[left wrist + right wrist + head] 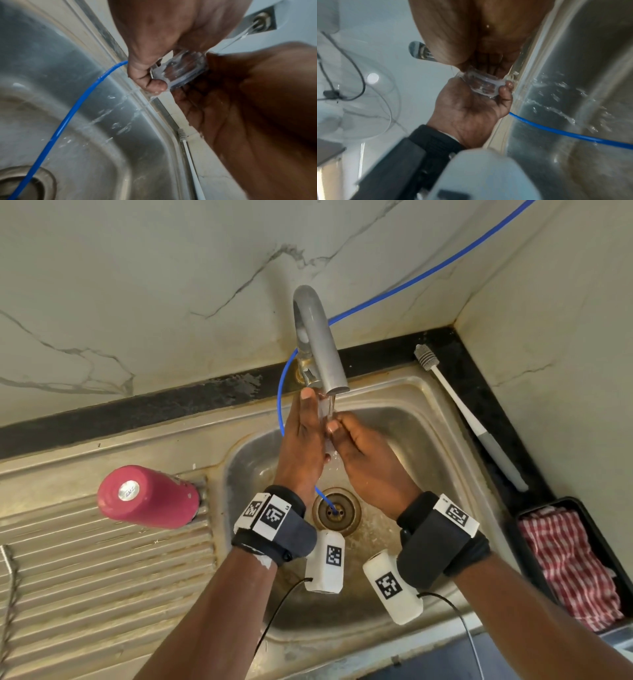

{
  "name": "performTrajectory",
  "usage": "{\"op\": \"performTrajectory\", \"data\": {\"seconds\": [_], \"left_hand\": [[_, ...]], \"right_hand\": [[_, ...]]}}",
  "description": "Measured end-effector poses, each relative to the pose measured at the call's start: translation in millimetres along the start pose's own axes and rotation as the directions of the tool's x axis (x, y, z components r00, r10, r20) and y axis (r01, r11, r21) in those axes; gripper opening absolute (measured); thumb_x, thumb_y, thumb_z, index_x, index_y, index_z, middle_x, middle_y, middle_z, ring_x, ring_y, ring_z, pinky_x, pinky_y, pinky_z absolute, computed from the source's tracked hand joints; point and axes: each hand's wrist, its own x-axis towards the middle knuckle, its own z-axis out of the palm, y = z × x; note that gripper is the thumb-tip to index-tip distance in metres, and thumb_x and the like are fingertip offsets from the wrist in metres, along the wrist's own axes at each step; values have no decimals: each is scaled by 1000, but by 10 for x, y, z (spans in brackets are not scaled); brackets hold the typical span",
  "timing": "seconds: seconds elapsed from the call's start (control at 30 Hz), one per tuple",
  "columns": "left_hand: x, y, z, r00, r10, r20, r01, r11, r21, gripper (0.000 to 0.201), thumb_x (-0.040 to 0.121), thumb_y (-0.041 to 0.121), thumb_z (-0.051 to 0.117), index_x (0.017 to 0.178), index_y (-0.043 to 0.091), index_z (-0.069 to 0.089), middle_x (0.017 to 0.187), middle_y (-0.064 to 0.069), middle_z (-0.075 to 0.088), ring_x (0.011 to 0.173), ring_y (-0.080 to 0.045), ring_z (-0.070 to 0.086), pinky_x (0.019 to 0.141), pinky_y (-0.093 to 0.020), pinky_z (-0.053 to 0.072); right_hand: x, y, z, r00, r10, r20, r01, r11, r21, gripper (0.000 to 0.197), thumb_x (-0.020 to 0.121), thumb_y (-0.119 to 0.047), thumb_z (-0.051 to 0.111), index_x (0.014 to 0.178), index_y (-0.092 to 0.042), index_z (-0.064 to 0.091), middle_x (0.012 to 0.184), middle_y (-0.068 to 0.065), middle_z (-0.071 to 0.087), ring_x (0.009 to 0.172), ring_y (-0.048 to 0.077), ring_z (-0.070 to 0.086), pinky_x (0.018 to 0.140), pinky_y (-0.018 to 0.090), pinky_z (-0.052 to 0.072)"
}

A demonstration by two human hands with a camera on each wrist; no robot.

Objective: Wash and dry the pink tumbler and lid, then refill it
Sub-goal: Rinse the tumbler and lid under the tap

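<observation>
Fingers of both hands, left hand [301,446] and right hand [363,460], hold the clear lid [181,70] between them, just beneath the running tap [318,344].

Tumbler [149,497] on drainboard [102,577] left of sink [411,419], brush [469,419] right, lid [181,69] between hands under tap [318,337].

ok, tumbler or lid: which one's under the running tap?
The clear lid, held by both hands under the tap. The pink tumbler stands inverted on the drainboard.

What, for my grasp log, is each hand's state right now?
Left hand: holds the clear lid, fingers curled round it.
Right hand: pinches the same lid under the tap.
</observation>
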Motion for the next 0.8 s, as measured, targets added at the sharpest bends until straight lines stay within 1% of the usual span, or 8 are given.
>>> {"op": "performTrajectory", "data": {"seconds": [0.13, 0.2, 0.3, 0.37, 0.43, 0.6, 0.7, 0.8], "left_hand": [[-35, -64, 21, 986, 162, 40, -165, 983, 82, 35, 115, 52, 30, 110, 32, 59, 94, -9, 64, 82, -8, 63, 72, -28, 52], [-41, -118, 30, 970, 224, 93, -234, 964, 124, 37, 112, 57, 31, 114, 31, 57, 106, -19, 61, 88, -12, 62, 76, -25, 51], [-28, -148, 27, 958, 239, 158, -266, 946, 184, 40, 111, 53, 31, 127, 26, 55, 121, -16, 58, 102, -13, 63, 83, -17, 50], [-1, -148, 9, 958, 241, 153, -266, 948, 172, 45, 109, 52, 32, 133, 21, 55, 126, -14, 58, 110, -16, 64, 89, -21, 52], [25, -144, -4, 959, 249, 137, -270, 948, 167, 48, 109, 54, 33, 133, 20, 57, 125, -14, 60, 108, -19, 65, 91, -31, 54], [31, -130, -43, 967, 230, 105, -243, 961, 130, 49, 106, 68, 31, 122, 32, 60, 108, -24, 61, 96, -29, 68, 88, -64, 57], [2, -128, -69, 973, 182, 141, -200, 972, 120, 46, 106, 69, 32, 126, 37, 60, 111, -22, 61, 104, -38, 69, 89, -69, 58], [-23, -92, -116, 978, 125, 168, -149, 979, 136, 43, 108, 64, 34, 135, 40, 58, 117, -11, 64, 113, -30, 70, 97, -64, 59]], "right_hand": [[23, 39, 20, 996, 14, -88, -12, 1000, 26, 39, 112, -34, 38, 103, -7, 65, 94, 11, 72, 87, 23, 69, 80, 41, 59], [70, 8, 8, 987, 80, -140, -68, 994, 88, 41, 112, -35, 40, 101, -9, 69, 92, 10, 74, 88, 21, 72, 81, 41, 61], [133, -15, -27, 976, 188, -110, -163, 964, 208, 41, 112, -39, 41, 104, -16, 73, 95, 7, 78, 95, 17, 75, 90, 43, 61], [148, -21, -38, 978, 196, -72, -179, 964, 195, 42, 110, -41, 39, 112, -12, 69, 105, 13, 75, 104, 29, 72, 96, 57, 56], [128, -34, -45, 982, 190, -11, -183, 960, 212, 40, 110, -39, 38, 117, -9, 64, 113, 19, 70, 112, 35, 66, 101, 61, 51], [73, -31, -37, 977, 189, 100, -207, 951, 229, 28, 112, -31, 40, 111, -10, 58, 103, 18, 62, 99, 33, 60, 106, 62, 47], [104, -26, -66, 969, 236, 79, -249, 924, 291, 29, 109, -24, 46, 113, 1, 60, 102, 18, 68, 94, 26, 66, 98, 50, 56], [136, -38, -88, 973, 230, -4, -219, 932, 287, 34, 106, -27, 56, 102, 5, 67, 98, 20, 74, 93, 27, 75, 83, 36, 64]]}}
